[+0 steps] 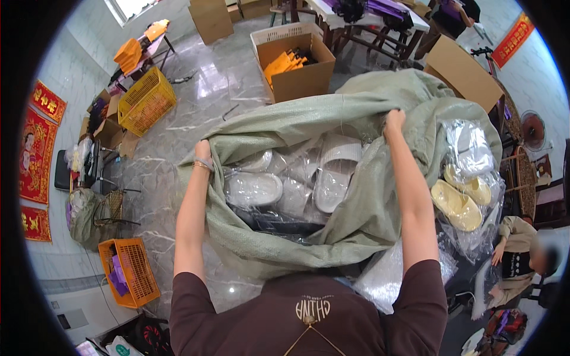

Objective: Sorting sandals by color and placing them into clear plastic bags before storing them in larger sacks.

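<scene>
Big green woven sack (309,237) sits on the marble floor (208,89) right in front of the person, mouth held open; inside, white slippers in clear plastic bags (332,172), packed loose.

Handling, my read: woven cloth is soft and floppy, no shape of its own, so it only stays open under tension; the load looks bulky and probably moderately heavy in total, each pair light; the plastic wraps look slick, so contents will likely slide if the sack tips. Best hold is the rolled mouth hem, gathered in a fist, at opposite sides; that is where both hands are.

Left hand (203,153) closed around the hem at the sack's left rim, bracelet at the wrist; right hand (393,120) fisted on the far right rim, higher up; both arms nearly straight, reaching forward, spread wide.

More bagged slippers, yellow and white (463,196), lie just beside the sack's right edge.
</scene>
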The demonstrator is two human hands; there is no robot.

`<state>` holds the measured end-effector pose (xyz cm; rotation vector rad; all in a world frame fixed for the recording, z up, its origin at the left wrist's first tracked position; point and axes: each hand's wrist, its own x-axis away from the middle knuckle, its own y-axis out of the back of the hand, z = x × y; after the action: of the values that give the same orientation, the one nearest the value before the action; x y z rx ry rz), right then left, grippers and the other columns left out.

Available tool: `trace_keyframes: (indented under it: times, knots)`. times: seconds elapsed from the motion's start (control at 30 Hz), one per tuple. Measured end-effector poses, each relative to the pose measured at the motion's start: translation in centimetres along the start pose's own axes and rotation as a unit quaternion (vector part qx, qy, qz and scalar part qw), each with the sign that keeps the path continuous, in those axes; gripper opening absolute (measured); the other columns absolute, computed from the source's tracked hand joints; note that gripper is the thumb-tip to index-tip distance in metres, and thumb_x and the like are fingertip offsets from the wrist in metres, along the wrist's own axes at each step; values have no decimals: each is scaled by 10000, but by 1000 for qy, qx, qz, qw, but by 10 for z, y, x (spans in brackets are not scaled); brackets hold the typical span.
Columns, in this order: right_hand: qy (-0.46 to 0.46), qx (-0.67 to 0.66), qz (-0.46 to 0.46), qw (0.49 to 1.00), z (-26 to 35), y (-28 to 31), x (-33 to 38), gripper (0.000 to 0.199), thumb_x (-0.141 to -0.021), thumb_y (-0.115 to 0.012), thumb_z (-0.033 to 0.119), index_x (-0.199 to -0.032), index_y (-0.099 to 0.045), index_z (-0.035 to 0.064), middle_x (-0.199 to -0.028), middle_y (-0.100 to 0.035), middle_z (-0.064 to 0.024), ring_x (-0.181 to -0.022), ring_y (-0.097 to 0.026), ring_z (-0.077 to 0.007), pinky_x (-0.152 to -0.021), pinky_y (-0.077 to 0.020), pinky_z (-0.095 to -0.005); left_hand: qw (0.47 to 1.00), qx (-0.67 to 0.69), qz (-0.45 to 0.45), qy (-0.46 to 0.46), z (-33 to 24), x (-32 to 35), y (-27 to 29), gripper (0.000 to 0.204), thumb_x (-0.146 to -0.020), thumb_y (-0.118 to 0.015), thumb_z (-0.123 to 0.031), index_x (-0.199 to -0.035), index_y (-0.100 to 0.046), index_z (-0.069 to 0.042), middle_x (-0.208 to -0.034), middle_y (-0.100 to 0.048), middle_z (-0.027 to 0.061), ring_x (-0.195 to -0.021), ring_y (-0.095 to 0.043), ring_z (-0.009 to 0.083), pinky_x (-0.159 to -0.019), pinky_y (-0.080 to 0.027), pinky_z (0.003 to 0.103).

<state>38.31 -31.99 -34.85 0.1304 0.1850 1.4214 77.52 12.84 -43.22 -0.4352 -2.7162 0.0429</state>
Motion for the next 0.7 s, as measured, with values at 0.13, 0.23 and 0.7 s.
trace_keyframes:
  times: [0.13,0.23,0.7]
  knots:
    - [165,68,7,984,45,-35,-32,247,-874,-454,166,-956,-575,-33,-968,-597,-281,-918,-553,-439,-775,-434,-450,971,202,93,81,-21,-52,21,316,-868,-414,-138,-1070,-581,38,-1020,-626,165,-910,-622,282,-860,-502,411]
    - [274,69,-1,959,22,-17,-53,206,-876,-465,138,-953,-557,-29,-923,-589,-289,-893,-546,-442,-742,-434,-457,985,154,73,37,-24,-57,-22,295,-839,-466,-181,-999,-616,16,-976,-636,142,-885,-625,262,-829,-502,393]
    - [428,437,188,768,-90,-8,-22,232,-794,-596,126,-1011,-516,132,-940,-505,-78,-952,-539,-285,-759,-435,-427,666,-738,-96,-47,15,-162,-7,297,-872,-458,-132,-1103,-604,-16,-1115,-610,214,-1025,-598,356,-837,-482,453]
